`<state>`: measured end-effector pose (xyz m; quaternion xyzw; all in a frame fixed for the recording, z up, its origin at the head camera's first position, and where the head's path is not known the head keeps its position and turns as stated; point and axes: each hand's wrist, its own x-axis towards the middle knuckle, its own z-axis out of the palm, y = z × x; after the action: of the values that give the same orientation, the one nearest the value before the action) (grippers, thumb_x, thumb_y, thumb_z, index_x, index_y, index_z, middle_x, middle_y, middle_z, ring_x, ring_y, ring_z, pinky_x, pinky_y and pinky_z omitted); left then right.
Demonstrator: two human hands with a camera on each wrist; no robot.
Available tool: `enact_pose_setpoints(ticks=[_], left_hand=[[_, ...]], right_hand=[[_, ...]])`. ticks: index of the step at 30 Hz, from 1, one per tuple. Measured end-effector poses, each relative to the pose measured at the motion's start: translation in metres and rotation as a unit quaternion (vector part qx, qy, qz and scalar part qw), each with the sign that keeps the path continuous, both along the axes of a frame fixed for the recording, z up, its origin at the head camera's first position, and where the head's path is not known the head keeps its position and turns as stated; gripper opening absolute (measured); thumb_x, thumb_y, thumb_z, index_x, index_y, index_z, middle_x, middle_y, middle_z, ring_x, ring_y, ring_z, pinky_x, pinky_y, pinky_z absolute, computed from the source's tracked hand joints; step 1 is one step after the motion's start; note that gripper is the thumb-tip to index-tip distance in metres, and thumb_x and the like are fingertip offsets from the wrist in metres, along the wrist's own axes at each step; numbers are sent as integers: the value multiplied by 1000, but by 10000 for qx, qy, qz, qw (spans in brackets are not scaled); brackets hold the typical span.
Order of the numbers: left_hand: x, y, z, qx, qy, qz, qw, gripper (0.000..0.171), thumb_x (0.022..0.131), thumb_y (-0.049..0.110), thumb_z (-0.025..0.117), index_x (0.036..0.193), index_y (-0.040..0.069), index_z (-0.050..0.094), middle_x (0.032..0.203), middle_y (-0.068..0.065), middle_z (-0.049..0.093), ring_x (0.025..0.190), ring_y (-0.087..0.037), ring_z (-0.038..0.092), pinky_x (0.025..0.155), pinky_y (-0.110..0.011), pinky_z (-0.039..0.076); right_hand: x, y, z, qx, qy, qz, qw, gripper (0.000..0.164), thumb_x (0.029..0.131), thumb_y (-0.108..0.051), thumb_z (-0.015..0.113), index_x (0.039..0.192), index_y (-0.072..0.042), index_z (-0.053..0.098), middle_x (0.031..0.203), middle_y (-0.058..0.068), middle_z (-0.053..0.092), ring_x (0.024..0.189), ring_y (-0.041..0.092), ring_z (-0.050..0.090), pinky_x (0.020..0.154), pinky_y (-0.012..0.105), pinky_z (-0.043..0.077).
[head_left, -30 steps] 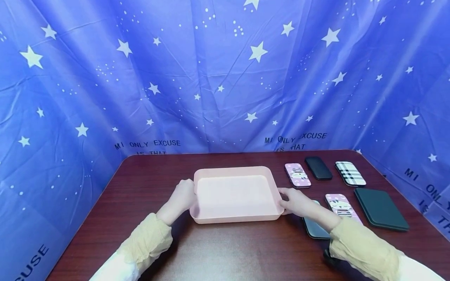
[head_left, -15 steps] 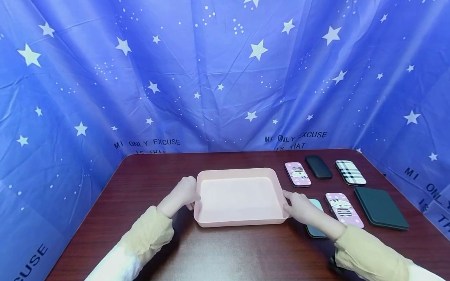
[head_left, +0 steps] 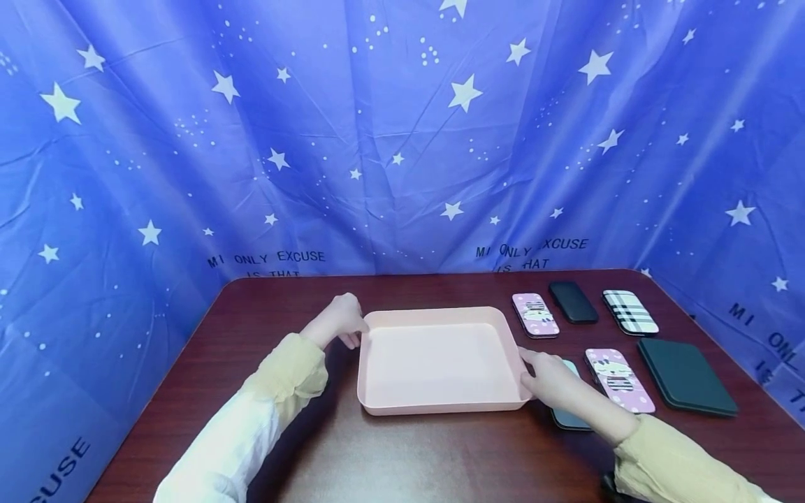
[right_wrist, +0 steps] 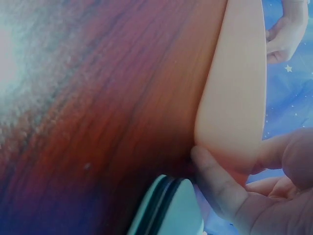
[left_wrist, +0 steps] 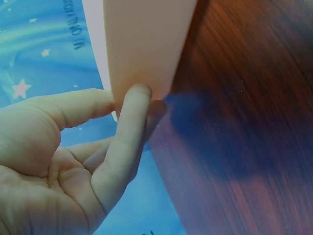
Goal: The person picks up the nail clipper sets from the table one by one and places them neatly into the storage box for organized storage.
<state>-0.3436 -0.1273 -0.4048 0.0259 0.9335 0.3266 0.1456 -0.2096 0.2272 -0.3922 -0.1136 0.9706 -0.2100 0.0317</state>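
Note:
A shallow pale pink tray [head_left: 443, 365] lies on the table with nothing in it. My left hand [head_left: 339, 320] pinches its left side near the far corner. In the left wrist view, the thumb is at the rim and a fingertip presses the outer wall [left_wrist: 149, 44]. On the opposite side, my right hand [head_left: 555, 378] grips the right edge, thumb over the rim. A finger reaches low on the outside wall [right_wrist: 234, 83] in the right wrist view. Just beyond this hand is a mint-green case [right_wrist: 182, 211], partly hidden by the wrist in the head view.
Several flat cases lie at the right: two pink cat-print ones [head_left: 536, 315] [head_left: 619, 381], a black one [head_left: 573, 302], a plaid one [head_left: 631, 311] and a larger dark green one [head_left: 687, 376]. A blue star-print curtain [head_left: 402, 140] surrounds the reddish-brown table [head_left: 283, 300].
The tray has slid to the right and slightly nearer, both hands going with it. My left hand has shifted from the middle of its left side towards the far corner.

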Motion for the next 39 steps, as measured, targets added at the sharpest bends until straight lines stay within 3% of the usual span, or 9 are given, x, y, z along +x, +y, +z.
enact_pose_setpoints(ticks=[2,3,6,14,24,28,31,35,39], left_hand=[[24,8,30,-108,204,-19,9997,18,80,-2,60,97,-8,57,65,-19,66,49,-24,66,46,-31,54],[25,10,32,-165,271,-61,9995,14,80,-3,60,93,-7,59,61,-17,66,48,-23,66,45,-31,54],[23,17,32,-774,464,-154,9958,4,80,-6,56,82,-5,60,52,-13,63,44,-22,64,41,-30,52],[17,27,29,-1901,838,-460,9771,21,81,-6,54,65,3,62,43,-4,58,37,-14,59,38,-25,48],[14,29,24,-2011,1060,-527,9724,17,82,-7,51,73,2,63,40,-2,57,35,-10,57,42,-24,49],[15,29,25,-2037,1182,-563,9702,20,80,-7,52,69,4,63,41,-1,57,36,-11,57,44,-25,50],[15,28,25,-2065,1213,-510,9696,22,78,-8,53,64,6,64,42,-1,58,37,-11,57,45,-26,51],[15,27,24,-2067,1215,-447,9698,22,77,-8,55,63,6,64,42,-1,58,37,-11,57,43,-25,50],[18,26,25,-1956,1163,-539,9723,25,79,-9,53,61,5,63,41,-2,58,36,-11,57,41,-23,49]], right_hand=[[0,1,1,-31,-66,-3,10000,51,82,-4,53,128,17,44,64,5,56,56,14,48,55,29,42],[0,1,2,-56,-132,-35,9999,51,83,-4,53,129,17,44,62,4,55,54,14,47,53,29,41],[0,1,4,-59,-206,-79,9997,52,83,-4,53,130,16,43,65,4,57,53,13,46,52,28,40],[4,2,2,-20,-142,-69,9999,53,84,-4,53,130,17,42,56,0,51,48,11,43,48,26,38],[5,7,4,-41,36,41,10000,49,84,-7,55,127,15,48,57,1,55,54,11,48,53,28,42],[6,15,10,-220,156,77,9996,46,87,-9,56,125,16,49,72,13,68,53,9,59,53,27,48],[5,24,17,-40,475,74,9988,47,87,-12,60,122,17,50,90,23,69,63,16,66,56,29,50],[4,36,25,346,753,-42,9965,54,82,-15,68,121,17,50,93,25,68,78,29,68,60,37,51],[3,50,30,692,521,-165,9961,60,80,-17,70,121,21,48,94,27,68,85,36,67,66,44,53]])
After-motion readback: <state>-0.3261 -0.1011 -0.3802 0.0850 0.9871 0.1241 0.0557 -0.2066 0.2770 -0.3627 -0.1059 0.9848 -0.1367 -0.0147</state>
